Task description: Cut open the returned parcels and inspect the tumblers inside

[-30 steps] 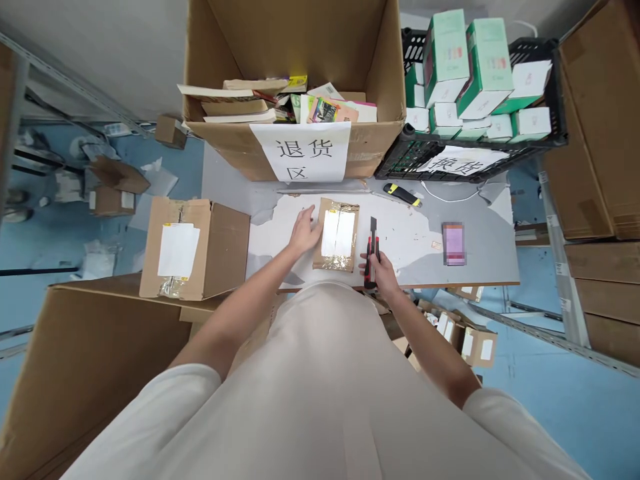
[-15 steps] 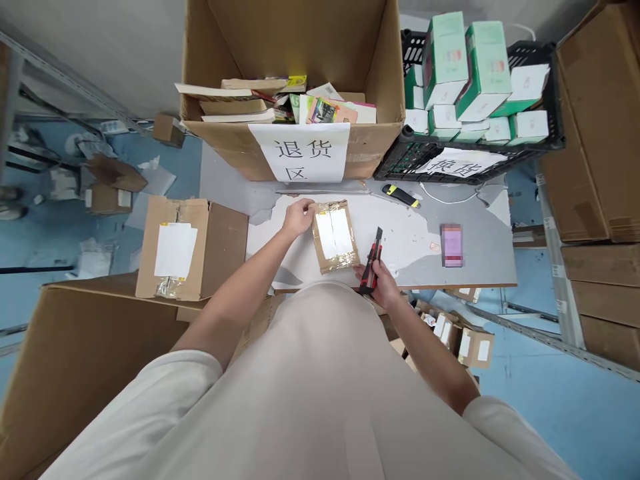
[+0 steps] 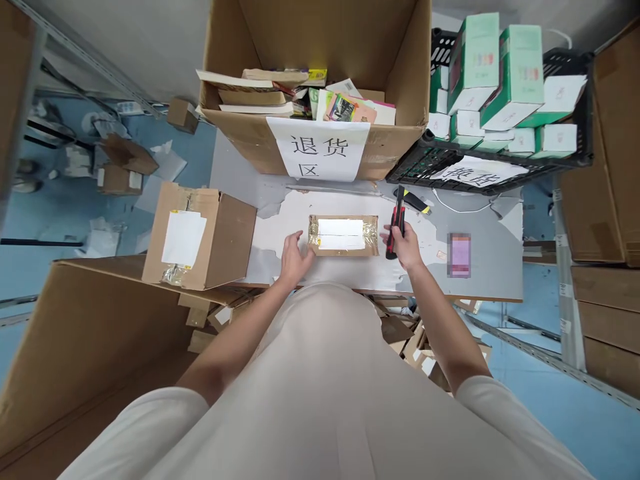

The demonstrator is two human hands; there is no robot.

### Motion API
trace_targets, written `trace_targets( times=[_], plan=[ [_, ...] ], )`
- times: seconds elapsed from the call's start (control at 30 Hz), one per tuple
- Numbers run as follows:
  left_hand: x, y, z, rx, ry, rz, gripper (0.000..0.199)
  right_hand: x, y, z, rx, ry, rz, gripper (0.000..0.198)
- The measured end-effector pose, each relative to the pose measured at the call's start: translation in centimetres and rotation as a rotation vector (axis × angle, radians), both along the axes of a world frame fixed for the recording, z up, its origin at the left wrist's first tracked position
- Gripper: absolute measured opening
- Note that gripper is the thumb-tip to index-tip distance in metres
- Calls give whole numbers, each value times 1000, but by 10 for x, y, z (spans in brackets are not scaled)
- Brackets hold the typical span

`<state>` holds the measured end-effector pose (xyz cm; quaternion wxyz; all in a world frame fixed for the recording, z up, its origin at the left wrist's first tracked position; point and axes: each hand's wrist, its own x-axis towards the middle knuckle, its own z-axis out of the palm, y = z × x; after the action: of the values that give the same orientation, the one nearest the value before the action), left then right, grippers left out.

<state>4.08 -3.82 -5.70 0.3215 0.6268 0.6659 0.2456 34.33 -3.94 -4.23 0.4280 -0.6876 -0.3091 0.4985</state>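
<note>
A small taped cardboard box [image 3: 343, 252] with a white label lies flat on the table [image 3: 280, 223], its long side running left to right. My left hand [image 3: 295, 259] is at the box's left end, fingers apart and thumb by the lower left corner; whether it touches the cardboard I cannot tell. In my right hand [image 3: 407, 247] is a red and black utility knife [image 3: 396, 227], upper end pointing away from me. That hand is just past the box's right end. Behind the knife lies a second, black and yellow utility knife [image 3: 416, 201].
A large carton of books [image 3: 240, 143] with a paper sign stands at the back. Right of it is a black crate [image 3: 415, 167] of green and white boxes. A bigger labelled box [image 3: 230, 240] sits left, on an open carton [image 3: 110, 320]. A pixelated pink item [image 3: 460, 255] lies right.
The small box has turned from upright to lengthwise across the table. My left hand has moved down to its left end; my right hand has moved right and away from me with the knife.
</note>
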Motion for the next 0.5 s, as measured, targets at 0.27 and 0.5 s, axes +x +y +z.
trace_targets(
  times=[0.27, 0.5],
  plan=[
    [42, 46, 19, 85, 458, -720, 116, 12, -65, 31, -242, -289, 354, 70],
    [52, 45, 14, 57, 551, -730, 120, 3, -63, 37, -216, -524, 455, 62]
  ],
)
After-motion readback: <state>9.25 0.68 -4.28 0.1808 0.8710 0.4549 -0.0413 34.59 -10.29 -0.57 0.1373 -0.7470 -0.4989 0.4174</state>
